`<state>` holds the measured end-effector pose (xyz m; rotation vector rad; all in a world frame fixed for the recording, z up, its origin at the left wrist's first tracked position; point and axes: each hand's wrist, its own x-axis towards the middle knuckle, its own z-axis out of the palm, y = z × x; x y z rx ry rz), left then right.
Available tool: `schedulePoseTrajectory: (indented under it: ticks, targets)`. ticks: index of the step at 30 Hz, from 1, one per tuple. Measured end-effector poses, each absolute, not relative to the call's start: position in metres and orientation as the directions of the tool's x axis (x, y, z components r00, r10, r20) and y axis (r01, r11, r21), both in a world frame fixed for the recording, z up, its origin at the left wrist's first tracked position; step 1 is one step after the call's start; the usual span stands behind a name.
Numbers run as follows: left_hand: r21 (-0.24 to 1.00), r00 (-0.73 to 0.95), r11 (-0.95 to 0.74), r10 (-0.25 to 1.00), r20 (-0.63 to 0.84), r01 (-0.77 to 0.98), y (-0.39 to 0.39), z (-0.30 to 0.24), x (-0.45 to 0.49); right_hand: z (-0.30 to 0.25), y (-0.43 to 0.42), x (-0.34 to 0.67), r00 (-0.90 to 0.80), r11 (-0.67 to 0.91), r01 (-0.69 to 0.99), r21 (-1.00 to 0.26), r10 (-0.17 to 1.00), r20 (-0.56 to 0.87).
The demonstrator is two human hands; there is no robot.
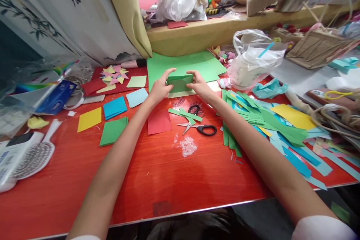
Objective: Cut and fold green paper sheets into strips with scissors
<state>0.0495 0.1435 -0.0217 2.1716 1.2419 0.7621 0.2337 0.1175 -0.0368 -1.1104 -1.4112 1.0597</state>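
Both hands hold a small folded piece of green paper (180,82) above the far middle of the red table (157,172). My left hand (161,87) pinches its left end, thumb on top. My right hand (198,83) grips the right end with curled fingers. Under the piece lie large green sheets (182,63) and a pale sheet. Black-handled scissors (200,128) lie open on the table just in front of my hands, beside green strips (184,114) and a red paper square (159,121).
Coloured paper squares (114,107) lie to the left, folded paper stars (114,75) behind them. A heap of green, blue and yellow paper strips (270,120) covers the right side. A plastic bag (253,60), a basket (317,47) and a hairbrush (35,155) stand around.
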Motion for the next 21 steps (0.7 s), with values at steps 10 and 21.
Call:
schedulePoseTrajectory:
  ticks: [10, 21]
  targets:
    - [0.437, 0.534, -0.637, 0.771, 0.347, 0.635, 0.146, -0.027, 0.046, -0.040, 0.117, 0.234, -0.075, 0.186, 0.214, -0.959, 0.982, 0.174]
    - [0.297, 0.449, -0.494, 0.869, 0.209, 0.817, 0.131, 0.018, 0.041, -0.057, 0.137, 0.241, -0.086, 0.284, 0.252, -0.925, 0.959, 0.271]
